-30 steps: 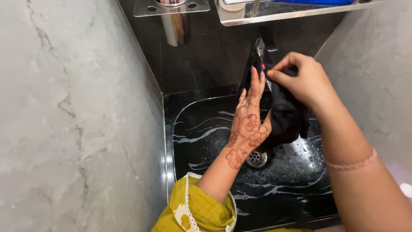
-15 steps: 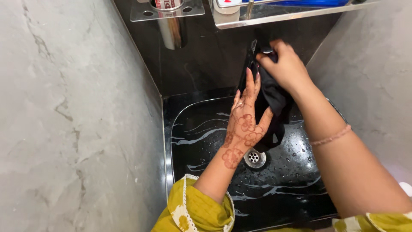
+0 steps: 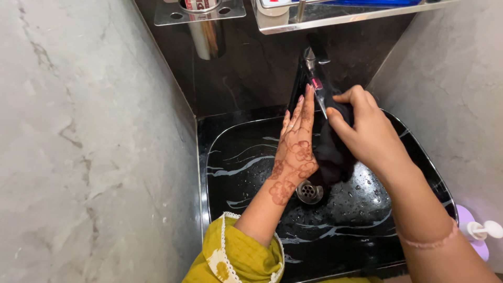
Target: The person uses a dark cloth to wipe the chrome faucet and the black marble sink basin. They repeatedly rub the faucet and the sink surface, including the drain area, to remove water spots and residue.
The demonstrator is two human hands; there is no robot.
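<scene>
A black cloth [image 3: 330,152] hangs against the black faucet [image 3: 310,71] over a black basin with white veins [image 3: 236,162]. My right hand [image 3: 367,133] is shut on the cloth, pressing it on the faucet's lower part. With its fingers straight up, my left hand [image 3: 296,149], patterned with henna, lies flat against the left side of the faucet and cloth. Water drops dot the basin around the metal drain [image 3: 309,192].
A steel cup holder [image 3: 207,26] and a steel shelf [image 3: 335,15] hang on the dark back wall above the faucet. Grey marble walls close in on both sides. A white and lilac pump bottle [image 3: 479,233] stands at the basin's right edge.
My right hand slid the cloth up to the faucet's top, then back down its front. My left hand stayed flat against the faucet. The view shifted slightly, showing the pump bottle.
</scene>
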